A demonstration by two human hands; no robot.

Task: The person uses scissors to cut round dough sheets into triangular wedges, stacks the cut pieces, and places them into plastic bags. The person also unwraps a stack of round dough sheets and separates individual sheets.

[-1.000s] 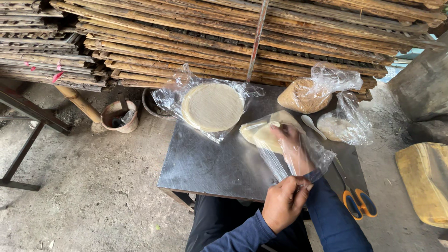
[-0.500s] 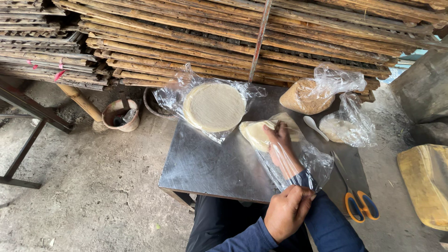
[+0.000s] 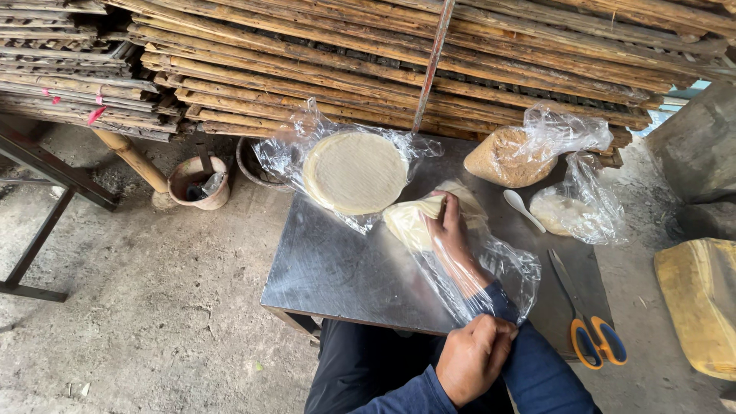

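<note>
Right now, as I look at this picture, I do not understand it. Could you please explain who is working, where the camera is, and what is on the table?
No machine here: a person works with bare hands, and a camera on their head looks down. The right hand is inside a clear plastic bag, on a stack of pale round sheets. The left hand grips the bag's open end. On the metal table lie another bagged round stack, two bags of powder, a white spoon and orange-handled scissors.
</note>
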